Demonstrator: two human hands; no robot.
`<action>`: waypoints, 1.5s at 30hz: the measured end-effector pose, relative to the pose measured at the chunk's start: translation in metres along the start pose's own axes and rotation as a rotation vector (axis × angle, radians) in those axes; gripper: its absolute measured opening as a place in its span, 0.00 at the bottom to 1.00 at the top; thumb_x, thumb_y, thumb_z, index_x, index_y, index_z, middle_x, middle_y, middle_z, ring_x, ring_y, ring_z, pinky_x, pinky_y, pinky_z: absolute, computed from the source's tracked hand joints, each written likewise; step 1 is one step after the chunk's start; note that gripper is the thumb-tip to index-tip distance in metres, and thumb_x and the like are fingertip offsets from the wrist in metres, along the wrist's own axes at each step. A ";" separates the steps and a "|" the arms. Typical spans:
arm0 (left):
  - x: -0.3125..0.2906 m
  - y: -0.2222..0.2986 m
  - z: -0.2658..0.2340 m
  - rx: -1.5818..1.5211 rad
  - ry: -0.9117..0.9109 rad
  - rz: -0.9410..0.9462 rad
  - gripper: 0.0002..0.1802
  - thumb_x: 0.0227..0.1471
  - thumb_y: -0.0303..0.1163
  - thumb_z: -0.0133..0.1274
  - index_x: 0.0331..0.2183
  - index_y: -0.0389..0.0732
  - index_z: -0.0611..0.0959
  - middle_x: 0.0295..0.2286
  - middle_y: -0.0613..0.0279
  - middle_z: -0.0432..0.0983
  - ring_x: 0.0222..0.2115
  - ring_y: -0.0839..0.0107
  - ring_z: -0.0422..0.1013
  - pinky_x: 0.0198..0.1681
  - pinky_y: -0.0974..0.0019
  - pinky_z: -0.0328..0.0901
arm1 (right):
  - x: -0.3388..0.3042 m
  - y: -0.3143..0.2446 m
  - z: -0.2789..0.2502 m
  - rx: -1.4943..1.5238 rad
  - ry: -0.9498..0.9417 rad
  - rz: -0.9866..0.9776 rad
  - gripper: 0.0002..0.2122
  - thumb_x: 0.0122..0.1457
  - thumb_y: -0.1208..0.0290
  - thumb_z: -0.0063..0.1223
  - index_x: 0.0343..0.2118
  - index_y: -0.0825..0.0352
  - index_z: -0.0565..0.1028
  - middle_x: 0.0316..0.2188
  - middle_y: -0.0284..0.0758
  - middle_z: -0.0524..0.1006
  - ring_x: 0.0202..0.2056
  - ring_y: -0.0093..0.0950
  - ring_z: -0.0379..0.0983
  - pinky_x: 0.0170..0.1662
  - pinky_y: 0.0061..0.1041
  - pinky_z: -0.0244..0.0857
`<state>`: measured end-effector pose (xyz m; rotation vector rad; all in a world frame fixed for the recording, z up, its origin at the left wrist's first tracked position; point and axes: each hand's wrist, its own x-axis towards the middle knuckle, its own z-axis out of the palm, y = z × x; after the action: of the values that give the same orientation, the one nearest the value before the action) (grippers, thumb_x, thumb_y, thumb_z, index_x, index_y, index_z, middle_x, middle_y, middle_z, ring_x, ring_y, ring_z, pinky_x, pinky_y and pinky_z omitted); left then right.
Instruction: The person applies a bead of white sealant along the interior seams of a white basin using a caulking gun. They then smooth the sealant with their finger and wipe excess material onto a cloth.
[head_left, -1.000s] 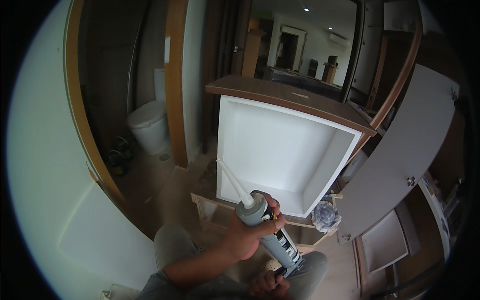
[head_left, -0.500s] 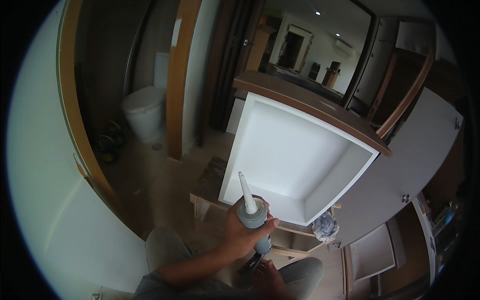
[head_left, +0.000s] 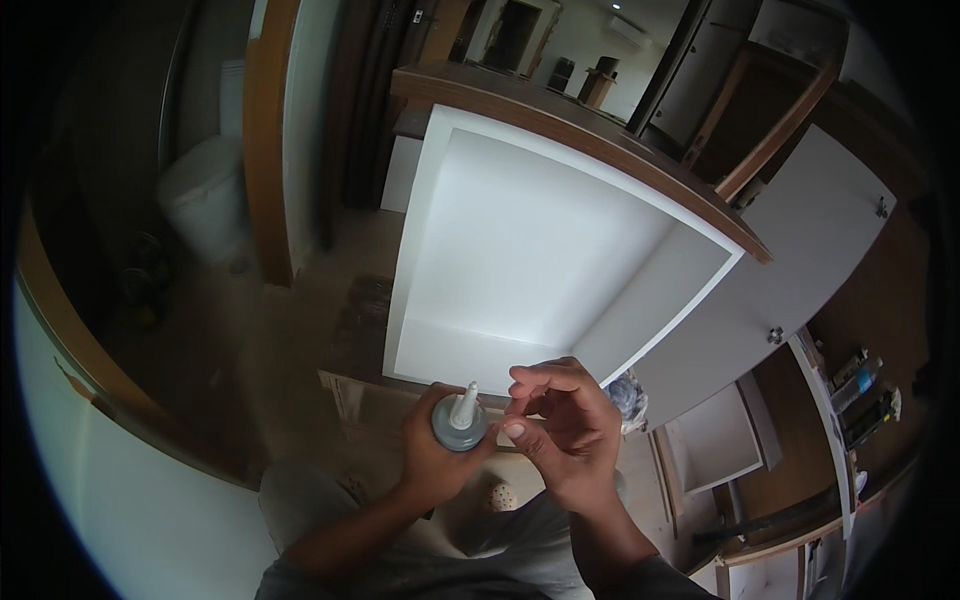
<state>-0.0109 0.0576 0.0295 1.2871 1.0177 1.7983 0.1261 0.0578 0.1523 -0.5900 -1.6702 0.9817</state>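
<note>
My left hand (head_left: 430,462) is wrapped round a grey sealant cartridge (head_left: 459,436), holding it upright in front of my lap. Its white tapered nozzle (head_left: 465,405) points up toward the cabinet. Close to the right of the cartridge, my right hand (head_left: 568,432) is raised with its fingers bent and the thumb apart from the forefinger; nothing shows between them. Beyond both hands stands a white open-fronted cabinet box (head_left: 520,240) with a brown wooden top (head_left: 560,120). Neither hand touches it. The lower end of the cartridge is hidden by my left hand.
Under the box is a low wooden stand (head_left: 345,390), with a crumpled plastic bundle (head_left: 627,398) at its right. A grey panel (head_left: 740,280) leans to the right, near shelves with loose items (head_left: 860,385). A toilet (head_left: 205,195) stands behind a wooden door frame (head_left: 268,150) at left.
My right hand has come up from low near my lap to beside the nozzle. The cartridge has tipped more upright, lower and to the left. The view has shifted, so the box appears higher and further left.
</note>
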 end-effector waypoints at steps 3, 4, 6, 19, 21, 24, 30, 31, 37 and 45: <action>-0.007 -0.003 -0.006 0.038 -0.001 -0.037 0.21 0.45 0.24 0.71 0.41 0.38 0.79 0.34 0.60 0.80 0.36 0.72 0.78 0.41 0.64 0.72 | 0.008 0.004 0.014 -0.050 0.000 -0.006 0.19 0.55 0.86 0.69 0.50 0.69 0.81 0.42 0.36 0.77 0.40 0.23 0.78 0.44 0.24 0.77; -0.006 -0.004 -0.007 0.037 -0.003 -0.031 0.21 0.45 0.25 0.71 0.41 0.39 0.79 0.34 0.60 0.80 0.36 0.71 0.78 0.41 0.64 0.72 | 0.011 0.006 0.016 -0.079 0.012 -0.013 0.18 0.55 0.86 0.69 0.49 0.69 0.81 0.41 0.36 0.78 0.40 0.23 0.79 0.44 0.24 0.77; -0.006 -0.005 -0.006 0.074 0.000 -0.030 0.21 0.46 0.25 0.71 0.41 0.39 0.79 0.34 0.60 0.80 0.36 0.71 0.78 0.42 0.63 0.72 | 0.013 0.007 0.016 -0.116 0.029 -0.002 0.15 0.55 0.85 0.69 0.46 0.70 0.82 0.40 0.36 0.79 0.40 0.23 0.80 0.44 0.24 0.78; -0.012 -0.023 0.013 0.201 -0.044 -0.058 0.22 0.44 0.27 0.70 0.41 0.38 0.78 0.34 0.54 0.80 0.35 0.64 0.79 0.42 0.59 0.72 | 0.011 0.016 -0.019 -0.318 0.015 0.068 0.09 0.57 0.89 0.65 0.39 0.72 0.82 0.37 0.37 0.80 0.41 0.26 0.82 0.46 0.25 0.80; -0.013 -0.026 0.015 0.271 -0.070 -0.093 0.23 0.44 0.27 0.70 0.41 0.38 0.78 0.34 0.53 0.80 0.35 0.61 0.79 0.42 0.57 0.72 | 0.011 0.020 -0.026 -0.330 -0.010 0.067 0.10 0.56 0.89 0.65 0.40 0.71 0.82 0.38 0.36 0.80 0.40 0.25 0.81 0.46 0.24 0.80; -0.014 -0.033 0.019 0.292 -0.073 -0.127 0.24 0.43 0.28 0.71 0.42 0.38 0.78 0.34 0.53 0.80 0.36 0.58 0.79 0.44 0.55 0.72 | 0.014 0.020 -0.040 -0.276 -0.081 0.085 0.14 0.56 0.91 0.64 0.44 0.70 0.82 0.37 0.33 0.79 0.39 0.22 0.80 0.46 0.23 0.78; -0.008 -0.048 0.009 0.336 0.042 -0.141 0.27 0.41 0.24 0.68 0.46 0.38 0.78 0.40 0.53 0.79 0.42 0.56 0.78 0.49 0.54 0.71 | 0.042 0.029 -0.109 -0.697 -0.136 0.257 0.14 0.59 0.84 0.58 0.48 0.67 0.81 0.36 0.32 0.79 0.37 0.24 0.79 0.44 0.29 0.77; -0.004 -0.050 0.007 0.308 0.054 -0.133 0.28 0.41 0.22 0.68 0.46 0.38 0.78 0.41 0.53 0.78 0.43 0.56 0.78 0.50 0.54 0.71 | 0.051 0.042 -0.120 -0.891 -0.226 0.276 0.13 0.60 0.83 0.57 0.47 0.67 0.82 0.37 0.33 0.79 0.37 0.26 0.79 0.45 0.31 0.76; 0.016 -0.052 -0.014 0.330 0.049 -0.108 0.35 0.39 0.19 0.65 0.53 0.39 0.79 0.50 0.54 0.77 0.48 0.59 0.76 0.55 0.56 0.69 | 0.062 0.132 -0.158 -1.927 -0.865 0.262 0.09 0.61 0.76 0.53 0.41 0.61 0.83 0.40 0.35 0.81 0.43 0.34 0.80 0.52 0.39 0.68; 0.006 -0.075 -0.014 0.448 -0.188 -0.175 0.41 0.37 0.21 0.66 0.57 0.41 0.78 0.59 0.50 0.72 0.59 0.50 0.70 0.63 0.53 0.67 | 0.086 0.198 -0.179 -2.138 -1.146 0.316 0.09 0.59 0.72 0.53 0.36 0.57 0.85 0.38 0.35 0.83 0.44 0.34 0.81 0.53 0.39 0.67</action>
<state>-0.0196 0.0939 -0.0374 1.5411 1.4277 1.3323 0.2498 0.2876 0.0508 -1.7958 -3.3065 -1.1090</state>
